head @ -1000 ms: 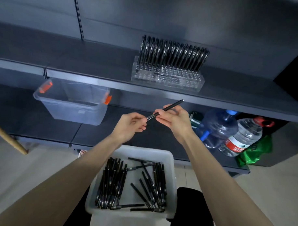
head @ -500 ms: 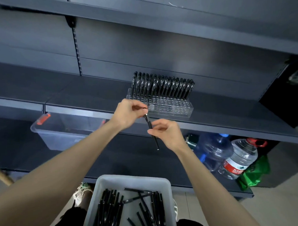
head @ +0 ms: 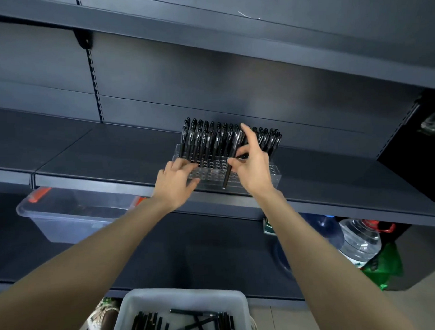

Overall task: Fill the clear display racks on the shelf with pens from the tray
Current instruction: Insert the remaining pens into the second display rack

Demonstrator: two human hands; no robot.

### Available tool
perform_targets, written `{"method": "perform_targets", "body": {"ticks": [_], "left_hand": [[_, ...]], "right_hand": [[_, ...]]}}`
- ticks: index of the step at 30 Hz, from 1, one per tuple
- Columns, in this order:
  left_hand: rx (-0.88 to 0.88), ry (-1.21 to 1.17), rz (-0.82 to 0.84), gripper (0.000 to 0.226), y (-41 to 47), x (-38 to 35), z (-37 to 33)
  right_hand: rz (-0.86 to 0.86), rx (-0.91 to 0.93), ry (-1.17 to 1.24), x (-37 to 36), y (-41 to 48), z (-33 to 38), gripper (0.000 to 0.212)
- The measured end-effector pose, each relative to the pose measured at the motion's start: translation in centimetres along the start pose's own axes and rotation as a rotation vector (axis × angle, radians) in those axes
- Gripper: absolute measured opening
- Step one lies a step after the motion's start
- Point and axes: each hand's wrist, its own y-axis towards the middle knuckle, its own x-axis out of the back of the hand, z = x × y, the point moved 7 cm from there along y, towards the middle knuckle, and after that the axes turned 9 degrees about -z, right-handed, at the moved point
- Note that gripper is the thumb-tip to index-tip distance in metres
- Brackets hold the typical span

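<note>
Facing a dark grey metal shelving bay, you are holding both hands up at the middle shelf (head: pixel 112 153). Its surface is showing matte and dark, with a paler front lip running across the view. The back panel (head: pixel 209 91) behind it is catching a soft sheen. A slotted upright (head: pixel 95 77) is running down the panel at left, with a bracket (head: pixel 85 41) under the upper shelf (head: pixel 231 33) overhead.

The clear display rack (head: pixel 273 181) is sitting near the shelf's front edge. A row of pens (head: pixel 203 140) is standing in its rear holes, caps up and leaning slightly back.

Your right hand (head: pixel 252 163) is pinching a black pen (head: pixel 226 175) between thumb and curled fingers, with the index finger pointing straight up in front of the row. The pen is hanging nearly upright, tip down over the rack's front rows; whether the tip is sitting in a hole, I cannot tell. Your left hand (head: pixel 176 181) is lying with fingers spread, fingertips touching the rack's left front part and holding nothing.

Below, the lower shelf (head: pixel 190 252) is carrying a clear storage bin (head: pixel 65 219) with orange latches at left. At right, water bottles (head: pixel 359 243) are standing beside a green bag (head: pixel 385 265). The white tray (head: pixel 142 300) is sitting at the bottom edge of the view, with loose pens (head: pixel 148 327) lying jumbled in it. Pale floor (head: pixel 286 320) is showing beside the tray.
</note>
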Motion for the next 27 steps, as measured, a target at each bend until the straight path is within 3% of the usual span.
{"method": "perform_targets", "body": {"ticks": [7, 12, 16, 27], "left_hand": [[-0.150, 0.148, -0.051, 0.047, 1.2, -2.6, 0.9], [-0.208, 0.149, -0.172, 0.037, 1.2, -3.1, 1.4], [-0.217, 0.171, -0.159, 0.048, 1.2, -3.2, 1.5], [-0.200, 0.160, -0.156, 0.047, 1.1, -3.3, 1.6]], "right_hand": [[-0.174, 0.057, 0.058, -1.1, 4.5, -0.5, 0.051], [-0.204, 0.114, 0.025, -2.5, 5.3, -1.4, 0.048], [-0.192, 0.136, -0.004, -3.4, 5.8, -2.0, 0.048], [-0.076, 0.115, -0.143, -5.2, 5.5, -3.8, 0.053]]}}
